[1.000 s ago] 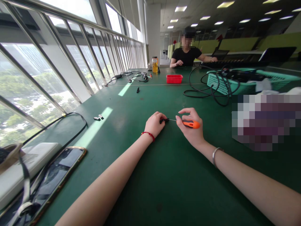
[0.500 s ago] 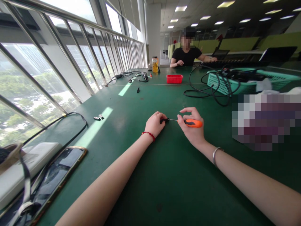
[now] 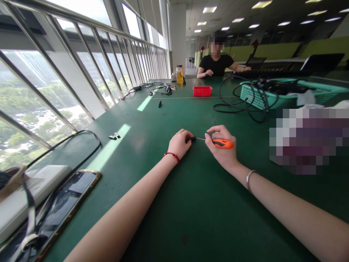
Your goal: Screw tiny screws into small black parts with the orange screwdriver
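Observation:
My left hand point(image 3: 180, 143) rests on the green table, its fingers closed on a small black part point(image 3: 193, 138) whose exact kind I cannot make out. The part sticks out a little past the fingertips. To its right, my right hand point(image 3: 222, 147) holds a screwdriver point(image 3: 224, 144) with an orange and black handle. The screwdriver lies nearly level, its thin metal shaft pointing left, and its tip meets the black part. The thumb is against the handle's front end, while the index finger is bent and raised off it.
Farther off are a small black piece point(image 3: 160, 104), a red bin point(image 3: 202, 91), cables point(image 3: 163, 88) and a jar point(image 3: 179, 75). A teal basket point(image 3: 255, 97) with cables stands right, beside a blurred bundle point(image 3: 308, 142). Left lie a phone point(image 3: 73, 196) and white power strip point(image 3: 35, 193). A person point(image 3: 216, 62) sits opposite.
The screwdriver handle has turned in my right hand, showing more orange and less black. My right fingers have shifted slightly left. My left hand and the black part stay in place.

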Action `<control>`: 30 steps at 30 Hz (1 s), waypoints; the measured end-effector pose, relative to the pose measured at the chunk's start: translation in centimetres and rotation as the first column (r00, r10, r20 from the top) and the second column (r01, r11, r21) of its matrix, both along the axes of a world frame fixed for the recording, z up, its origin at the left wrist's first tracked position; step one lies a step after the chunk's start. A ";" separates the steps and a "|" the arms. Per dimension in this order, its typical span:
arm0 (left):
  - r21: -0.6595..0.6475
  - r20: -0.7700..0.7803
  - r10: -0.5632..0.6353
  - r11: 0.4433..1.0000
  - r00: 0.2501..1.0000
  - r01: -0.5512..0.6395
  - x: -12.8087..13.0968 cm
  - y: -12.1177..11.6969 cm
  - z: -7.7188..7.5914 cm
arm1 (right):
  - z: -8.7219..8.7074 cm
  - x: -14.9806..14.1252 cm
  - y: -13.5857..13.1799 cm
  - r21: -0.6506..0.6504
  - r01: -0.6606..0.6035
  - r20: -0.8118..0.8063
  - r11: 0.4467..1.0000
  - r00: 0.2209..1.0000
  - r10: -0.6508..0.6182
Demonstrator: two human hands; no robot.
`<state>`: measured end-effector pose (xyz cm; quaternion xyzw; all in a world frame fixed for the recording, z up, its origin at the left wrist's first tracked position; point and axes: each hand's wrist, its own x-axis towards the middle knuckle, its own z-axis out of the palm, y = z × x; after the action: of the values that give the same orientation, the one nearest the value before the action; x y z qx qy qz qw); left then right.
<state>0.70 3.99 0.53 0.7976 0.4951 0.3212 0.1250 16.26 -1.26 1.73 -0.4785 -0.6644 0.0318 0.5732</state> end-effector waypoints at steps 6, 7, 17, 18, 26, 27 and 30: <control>-0.012 0.003 0.000 1.000 1.000 0.000 0.1 -0.1 0.2 | -0.2 0.3 0.6 0.166 0.009 -0.057 0.986 0.998 0.000; -0.012 0.003 -0.002 1.000 1.000 0.002 0.1 -0.1 0.2 | -0.3 0.3 0.6 0.143 0.023 -0.049 0.989 0.999 -0.016; -0.022 0.001 0.003 1.000 1.000 -0.003 0.1 -0.2 0.4 | -0.1 0.1 0.4 0.078 -0.051 -0.111 0.996 0.992 0.059; -0.024 0.002 0.004 1.000 1.000 -0.004 0.1 -0.2 0.4 | -0.1 0.2 0.5 0.111 -0.034 -0.135 0.993 0.990 0.049; -0.021 -0.001 0.005 1.000 1.000 -0.005 0.1 -0.2 0.3 | 0.0 0.4 0.3 -0.059 -0.023 -0.146 0.998 0.989 0.014; -0.020 -0.001 0.004 1.000 1.000 -0.004 0.1 -0.1 0.3 | 0.0 0.3 0.2 -0.065 -0.035 -0.150 0.997 0.988 0.025; -0.016 -0.002 0.003 1.000 1.000 -0.003 0.1 0.0 0.1 | 0.1 0.2 0.0 -0.038 -0.034 -0.139 0.999 0.990 0.029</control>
<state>0.75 3.96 0.63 0.7961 0.4989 0.3168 0.1303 16.43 -1.24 1.81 -0.4759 -0.6298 0.0873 0.6076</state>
